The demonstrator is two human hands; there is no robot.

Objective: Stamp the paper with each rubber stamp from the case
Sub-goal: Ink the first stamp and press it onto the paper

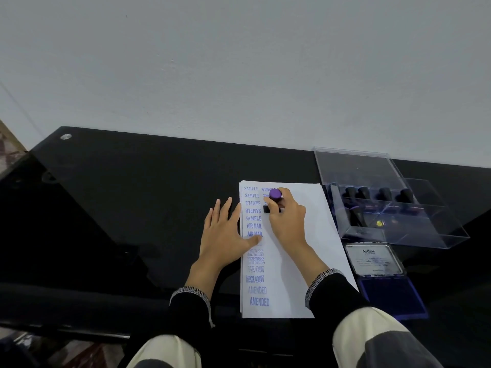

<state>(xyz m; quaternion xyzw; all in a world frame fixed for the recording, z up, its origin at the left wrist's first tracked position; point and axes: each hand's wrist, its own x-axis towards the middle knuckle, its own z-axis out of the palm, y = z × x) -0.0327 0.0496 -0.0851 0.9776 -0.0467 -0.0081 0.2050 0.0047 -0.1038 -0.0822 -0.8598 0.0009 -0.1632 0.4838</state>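
Stamp pressed to the paper, second column under way

The right hand (288,220) grips a purple-topped rubber stamp (275,199) by its knob, base down near the paper's (297,261) 12 o'clock edge; the left hand (225,235) lies flat with fingers spread, pinning the 9 o'clock margin. The stamp looks light and rigid, best held upright by its handle; the thin sheet would slide on the glossy tabletop (132,195). The case (393,203) sits at 2 o'clock, the ink pad (385,288) at 4.
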